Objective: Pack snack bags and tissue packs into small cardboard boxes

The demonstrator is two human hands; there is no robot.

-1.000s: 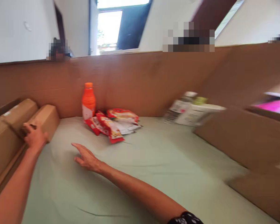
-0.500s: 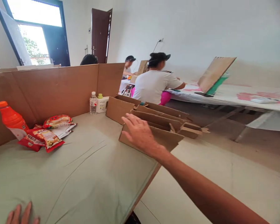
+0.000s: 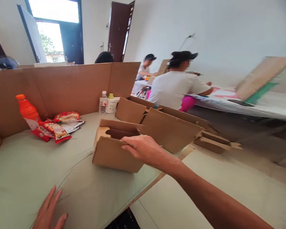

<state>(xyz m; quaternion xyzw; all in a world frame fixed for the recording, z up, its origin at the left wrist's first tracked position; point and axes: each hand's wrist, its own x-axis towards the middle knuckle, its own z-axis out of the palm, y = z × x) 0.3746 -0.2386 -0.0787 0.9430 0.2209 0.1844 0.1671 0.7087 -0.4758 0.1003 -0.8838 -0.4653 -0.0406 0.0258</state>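
My right hand (image 3: 140, 147) grips the upper edge of a cardboard box (image 3: 116, 156), thumb outside and fingers partly hidden over the rim. The box has an open top and stands slightly tilted at the table's right side; I cannot tell whether its base touches the table. Just behind it are more open cardboard boxes (image 3: 170, 130). Toward the near left, my left hand (image 3: 49, 211) is low over the pale green table cover (image 3: 83, 190), its fingers spread and holding nothing.
An orange bottle (image 3: 27, 111) and red snack packets (image 3: 58, 130) lie left, before a cardboard partition (image 3: 73, 82). A clear water bottle (image 3: 103, 103) and a white bottle (image 3: 112, 105) stand at the back. Beyond the boxes, a person in a white shirt (image 3: 169, 89) sits at another table.
My right hand has taken hold of one cardboard box and drawn it left and nearer, away from the others. My left hand has come further into view. The camera has turned left.
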